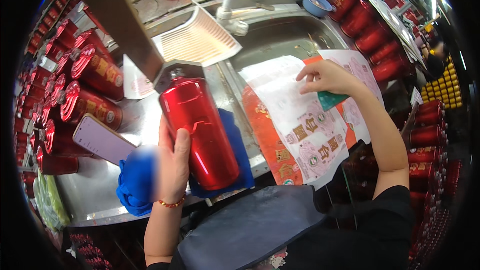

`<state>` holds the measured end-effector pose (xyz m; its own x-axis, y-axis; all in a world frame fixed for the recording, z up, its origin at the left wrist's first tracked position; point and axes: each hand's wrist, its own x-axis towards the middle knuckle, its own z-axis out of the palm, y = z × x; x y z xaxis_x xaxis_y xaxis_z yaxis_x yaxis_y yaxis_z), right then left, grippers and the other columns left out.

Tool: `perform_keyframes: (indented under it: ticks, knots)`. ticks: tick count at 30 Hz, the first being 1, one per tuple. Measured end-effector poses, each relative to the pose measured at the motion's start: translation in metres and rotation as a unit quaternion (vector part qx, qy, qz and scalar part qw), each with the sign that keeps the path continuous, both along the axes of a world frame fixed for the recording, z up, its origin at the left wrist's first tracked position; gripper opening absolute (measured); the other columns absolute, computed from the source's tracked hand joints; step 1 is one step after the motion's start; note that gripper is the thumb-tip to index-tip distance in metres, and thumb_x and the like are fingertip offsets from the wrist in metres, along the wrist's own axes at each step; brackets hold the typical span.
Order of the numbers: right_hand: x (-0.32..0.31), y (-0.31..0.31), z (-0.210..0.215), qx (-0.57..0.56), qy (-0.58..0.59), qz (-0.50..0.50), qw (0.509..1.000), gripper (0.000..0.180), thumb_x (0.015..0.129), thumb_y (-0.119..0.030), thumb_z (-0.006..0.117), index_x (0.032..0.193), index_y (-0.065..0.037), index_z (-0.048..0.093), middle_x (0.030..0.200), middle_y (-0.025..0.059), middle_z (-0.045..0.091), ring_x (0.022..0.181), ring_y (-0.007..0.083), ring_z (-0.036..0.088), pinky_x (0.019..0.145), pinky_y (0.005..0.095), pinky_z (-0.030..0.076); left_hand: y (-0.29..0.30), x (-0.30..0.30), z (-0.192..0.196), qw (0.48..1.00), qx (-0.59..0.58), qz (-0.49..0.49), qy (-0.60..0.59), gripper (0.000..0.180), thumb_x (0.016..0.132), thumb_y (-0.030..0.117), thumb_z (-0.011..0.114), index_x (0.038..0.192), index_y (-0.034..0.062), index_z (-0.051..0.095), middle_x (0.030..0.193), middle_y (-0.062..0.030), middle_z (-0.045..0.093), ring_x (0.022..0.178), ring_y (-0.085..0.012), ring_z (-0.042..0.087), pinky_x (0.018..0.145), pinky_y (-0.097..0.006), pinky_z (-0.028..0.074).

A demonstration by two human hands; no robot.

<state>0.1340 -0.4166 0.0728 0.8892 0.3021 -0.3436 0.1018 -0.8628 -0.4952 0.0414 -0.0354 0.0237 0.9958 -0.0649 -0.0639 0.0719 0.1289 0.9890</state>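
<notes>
A shiny red metallic bottle (200, 132) with a narrow silver neck leans away from me on a blue cloth (235, 145). My left hand (175, 162) grips its left side, thumb on the front. Over the white printed transfer sheets (312, 140), my right hand (327, 77) has its fingers curled close to the top sheet; whether they pinch it, I cannot tell. A flat green scraper (330, 101) sticks out from under that palm. An orange-red printed sheet (265, 140) lies partly beneath the white ones.
A steel sink (285, 32) with a tap (232, 22) lies ahead, a ribbed cream tray (197, 40) beside it. Several decorated red canisters (95, 105) crowd the left, more stand right. A phone (102, 140) and bundled blue cloth (135, 182) sit nearby. A blue bowl (317, 4) stands behind.
</notes>
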Motion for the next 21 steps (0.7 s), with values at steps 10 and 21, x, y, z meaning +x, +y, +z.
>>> perform_keyframes:
  ticks: [10, 21]
  knots:
    - [-0.058, 0.031, -0.014, -0.037, -0.001, -0.011, 0.999, 0.055, 0.067, -0.026, 0.091, 0.107, -0.005, 0.060, 0.079, 0.0059, 0.061, 0.076, 0.0234, 0.063, 0.069, 0.0354, 0.049, -0.002, -0.012, -0.003, 0.999, 0.033, 0.020, -0.020, 0.061, 0.107, 0.035, 0.050, 0.154, 0.0013, 0.033, 0.145, -0.0114, 0.051, 0.129, -0.0187, 0.051, 0.110, -0.033, 0.040]
    - [-0.047, 0.031, -0.013, -0.016, -0.040, 0.083, 0.996, 0.046, 0.075, -0.029, 0.086, 0.105, -0.003, 0.063, 0.094, 0.0109, 0.065, 0.090, 0.0258, 0.066, 0.080, 0.0357, 0.053, -0.011, -0.015, 0.011, 1.000, 0.018, 0.023, -0.009, 0.056, 0.109, 0.034, 0.047, 0.153, 0.0008, 0.036, 0.144, -0.0100, 0.051, 0.127, -0.0162, 0.051, 0.109, -0.032, 0.041]
